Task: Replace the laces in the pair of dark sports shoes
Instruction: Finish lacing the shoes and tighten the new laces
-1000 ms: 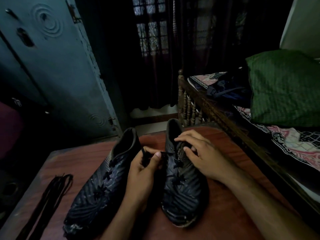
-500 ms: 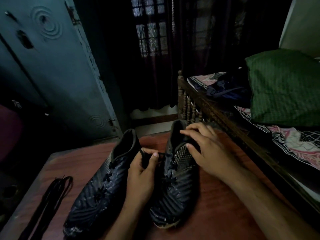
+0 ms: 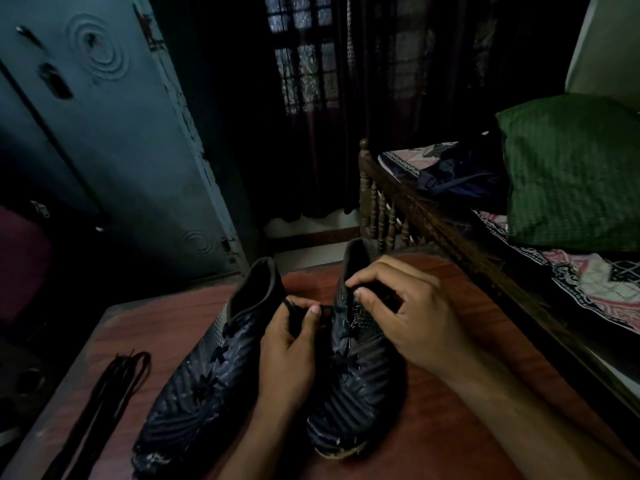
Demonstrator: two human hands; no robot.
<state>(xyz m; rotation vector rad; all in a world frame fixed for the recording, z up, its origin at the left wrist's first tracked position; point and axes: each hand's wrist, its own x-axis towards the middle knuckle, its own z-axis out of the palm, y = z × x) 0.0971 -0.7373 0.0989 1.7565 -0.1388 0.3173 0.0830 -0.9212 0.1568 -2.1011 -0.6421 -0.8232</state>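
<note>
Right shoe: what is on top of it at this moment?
On the right shoe, the right hand pinches near the collar; the left hand holds its lace. Lower crossings show; upper eyelets are covered.

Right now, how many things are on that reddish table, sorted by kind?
Shoes: 2, the left shoe and the right shoe, both dark
Bundles of loose laces: 1, the bundle by the table's left edge
Hands working there: 2, left hand and right hand
Total: 5
</note>
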